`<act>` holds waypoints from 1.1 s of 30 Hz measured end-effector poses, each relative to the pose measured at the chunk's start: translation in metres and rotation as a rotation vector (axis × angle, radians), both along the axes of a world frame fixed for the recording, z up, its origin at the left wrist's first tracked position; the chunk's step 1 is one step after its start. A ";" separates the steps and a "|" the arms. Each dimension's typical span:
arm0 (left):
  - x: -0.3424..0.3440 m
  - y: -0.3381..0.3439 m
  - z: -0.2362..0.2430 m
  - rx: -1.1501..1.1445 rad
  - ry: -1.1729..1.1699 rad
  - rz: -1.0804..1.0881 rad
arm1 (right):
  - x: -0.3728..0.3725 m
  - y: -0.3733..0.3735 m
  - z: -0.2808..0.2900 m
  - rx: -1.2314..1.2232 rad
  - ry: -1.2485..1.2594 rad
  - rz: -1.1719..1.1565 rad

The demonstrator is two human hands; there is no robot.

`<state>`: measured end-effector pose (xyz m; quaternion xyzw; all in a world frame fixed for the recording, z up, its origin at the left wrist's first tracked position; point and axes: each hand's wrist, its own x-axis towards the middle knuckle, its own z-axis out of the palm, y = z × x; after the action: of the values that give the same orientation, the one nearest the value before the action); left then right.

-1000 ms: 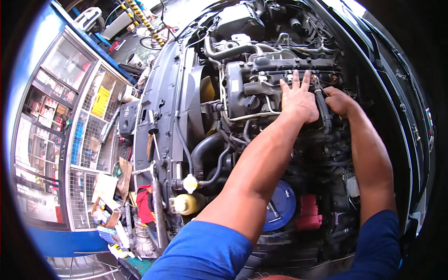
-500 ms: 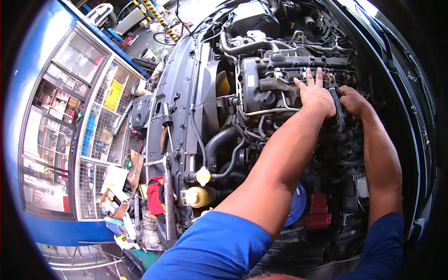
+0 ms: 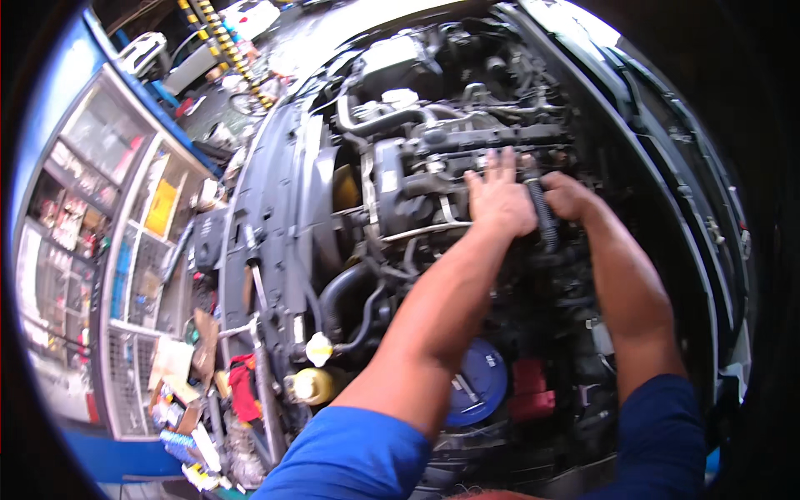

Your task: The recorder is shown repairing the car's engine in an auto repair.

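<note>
My left hand (image 3: 502,202) lies on the engine (image 3: 408,179), its fingers spread and stretched toward the row of connectors and wiring along the black top cover. To its right a black corrugated hose (image 3: 543,212) runs down between my two hands. Beyond that hose my right hand (image 3: 568,197) is low at the engine's right side, fingers curled inward. Its fingertips are hidden, so whatever they grip cannot be made out. Both bare forearms reach in over the engine bay.
Nearer me are a blue round tray (image 3: 482,385) and a red cover (image 3: 531,390). Left of the engine stand a yellowish reservoir (image 3: 312,387) and a front panel bearing a screwdriver (image 3: 259,285). A cluttered bench and a blue-framed cabinet (image 3: 125,329) line the left.
The whole view has shifted, so the engine and both hands appear further left and lower. Against the engine, both hands keep about the same places. More of the blue round tray shows.
</note>
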<state>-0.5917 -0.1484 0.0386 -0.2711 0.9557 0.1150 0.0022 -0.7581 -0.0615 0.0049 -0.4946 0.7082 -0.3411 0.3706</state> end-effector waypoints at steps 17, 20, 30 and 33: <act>-0.002 -0.004 0.030 0.080 -0.266 0.076 | 0.009 -0.008 0.012 -0.025 0.409 0.030; 0.003 -0.008 0.017 0.057 -0.189 0.071 | 0.025 -0.009 0.018 0.032 0.229 -0.134; -0.001 -0.003 0.026 0.039 -0.249 0.053 | 0.005 -0.008 0.001 0.010 0.274 -0.057; 0.006 -0.005 0.016 0.042 -0.111 0.014 | 0.006 -0.010 -0.001 0.006 0.389 -0.058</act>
<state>-0.5855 -0.1534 0.0541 -0.2838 0.9495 0.1198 0.0601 -0.7521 -0.0717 0.0039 -0.5295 0.7814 -0.2475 0.2185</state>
